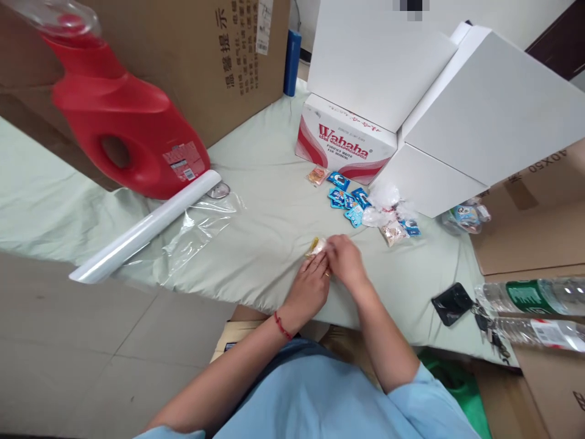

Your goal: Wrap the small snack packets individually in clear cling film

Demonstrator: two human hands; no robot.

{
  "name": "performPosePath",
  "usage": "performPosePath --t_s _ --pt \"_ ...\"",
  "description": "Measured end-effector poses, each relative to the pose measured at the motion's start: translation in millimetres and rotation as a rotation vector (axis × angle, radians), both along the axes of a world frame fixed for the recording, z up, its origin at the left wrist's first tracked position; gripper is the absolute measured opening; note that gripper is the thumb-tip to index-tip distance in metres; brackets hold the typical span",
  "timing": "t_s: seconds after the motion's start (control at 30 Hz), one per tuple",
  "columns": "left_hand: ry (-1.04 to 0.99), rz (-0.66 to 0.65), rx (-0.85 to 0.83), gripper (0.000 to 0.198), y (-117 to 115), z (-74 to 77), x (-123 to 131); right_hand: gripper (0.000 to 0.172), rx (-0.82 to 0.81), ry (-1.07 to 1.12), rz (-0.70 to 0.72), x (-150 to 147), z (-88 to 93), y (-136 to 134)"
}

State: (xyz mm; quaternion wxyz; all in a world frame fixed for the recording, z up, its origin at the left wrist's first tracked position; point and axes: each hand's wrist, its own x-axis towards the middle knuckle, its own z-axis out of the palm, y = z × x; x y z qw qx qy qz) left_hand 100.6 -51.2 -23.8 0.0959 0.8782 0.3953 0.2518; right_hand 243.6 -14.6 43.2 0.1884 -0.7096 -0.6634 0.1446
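Observation:
Near the front of the cloth-covered table, my left hand presses its closed fingers on a small clear and yellow packet. Around that wrist is a red bracelet. My right hand meets it from the right, its fingers pinched at the packet's right side. The fingers hide part of the packet, so its contents cannot be made out. Beyond my hands lie several blue snack packets, an orange-toned packet and a crumpled clear plastic bag with small packets about it.
A red jug and a roll of clear film are at the left. At the back stands a white Wahaha box beside larger white boxes. A black pouch, keys and plastic bottles lie at the right.

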Motion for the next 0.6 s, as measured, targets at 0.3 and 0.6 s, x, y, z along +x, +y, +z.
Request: performPosePath --t_s 0.3,0.6 --pt "-0.173 0.126 0.06 0.038 -22 0.8 -46 0.048 -0.016 -0.298 0.043 -43 -8.3 3" --pt "-0.182 0.174 0.022 0.021 1 -2.7 -59 0.021 0.198 -0.137 -0.089 -26 -17.0 -14"
